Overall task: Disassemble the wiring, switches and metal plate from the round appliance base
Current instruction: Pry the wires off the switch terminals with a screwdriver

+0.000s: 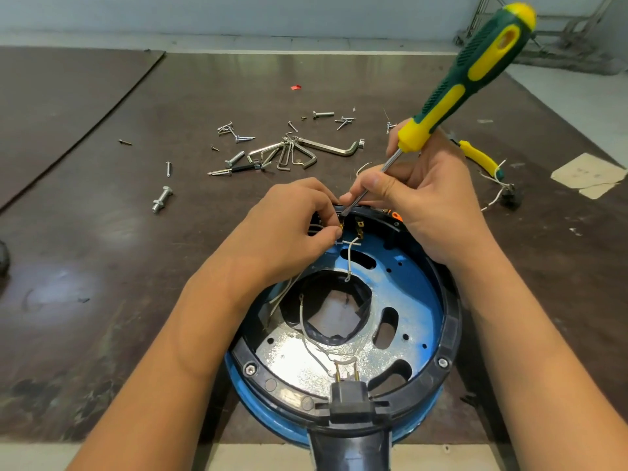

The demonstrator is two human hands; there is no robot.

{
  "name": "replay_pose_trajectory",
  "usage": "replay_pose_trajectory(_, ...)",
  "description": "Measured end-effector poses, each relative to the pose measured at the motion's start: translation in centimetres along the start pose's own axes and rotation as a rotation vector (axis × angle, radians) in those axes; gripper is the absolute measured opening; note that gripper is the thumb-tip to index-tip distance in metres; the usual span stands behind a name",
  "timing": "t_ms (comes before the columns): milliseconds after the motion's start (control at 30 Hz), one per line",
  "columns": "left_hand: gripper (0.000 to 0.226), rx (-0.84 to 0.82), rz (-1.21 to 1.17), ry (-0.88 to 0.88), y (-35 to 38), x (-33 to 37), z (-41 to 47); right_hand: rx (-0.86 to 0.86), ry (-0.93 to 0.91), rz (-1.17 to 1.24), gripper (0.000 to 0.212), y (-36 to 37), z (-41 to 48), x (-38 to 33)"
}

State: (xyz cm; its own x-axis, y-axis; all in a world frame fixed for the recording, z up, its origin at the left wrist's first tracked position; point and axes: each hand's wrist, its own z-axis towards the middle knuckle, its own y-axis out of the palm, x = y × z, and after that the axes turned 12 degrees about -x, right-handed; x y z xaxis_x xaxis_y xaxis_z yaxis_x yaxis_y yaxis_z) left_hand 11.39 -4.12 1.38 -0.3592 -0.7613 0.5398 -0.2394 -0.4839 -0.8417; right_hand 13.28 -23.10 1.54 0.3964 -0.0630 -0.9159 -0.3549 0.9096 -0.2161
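The round appliance base (448, 321), blue with a black rim, lies open side up at the near table edge. Inside it sits a shiny metal plate (295, 355) with slots and a central hole. White wires (350, 256) run over the plate to brass terminals. My left hand (289, 229) pinches a brass wire terminal at the base's far rim. My right hand (428, 195) grips the shaft of a green and yellow screwdriver (475, 66), its tip at the same terminal. A black plug socket (350, 399) with two brass pins sits at the near rim.
On the brown table beyond the base lie a set of hex keys (299, 151), several loose screws and bolts (163, 198), and a small red piece (296, 87). Yellow-handled pliers (479, 158) and a removed part with white wires (509, 195) lie at the right.
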Motion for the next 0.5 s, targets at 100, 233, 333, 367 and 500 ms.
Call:
replay_pose_trajectory(100, 0.009, -0.016, 0.003, 0.001, -0.1, 0.0, 0.0, 0.078, 0.062, 0.083, 0.034, 0.4, 0.1, -0.4)
replay_pose_trajectory(233, 0.008, -0.012, 0.007, 0.010, 0.0, -0.1, 0.1, 0.144, 0.189, 0.213, 0.034, 0.4, 0.5, -0.4)
replay_pose_trajectory(333, 0.009, -0.009, 0.012, 0.014, 0.0, -0.2, 0.1, 0.161, 0.239, 0.232, 0.035, 0.3, 0.8, -0.4)
replay_pose_trajectory(367, 0.009, -0.011, 0.011, 0.013, 0.0, -0.2, 0.1, 0.163, 0.249, 0.234, 0.035, 0.3, 0.9, -0.4)
replay_pose_trajectory(500, 0.008, -0.007, -0.004, 0.009, -0.1, -0.1, 0.0, 0.183, 0.280, 0.267, 0.036, 0.4, 1.1, -0.1)
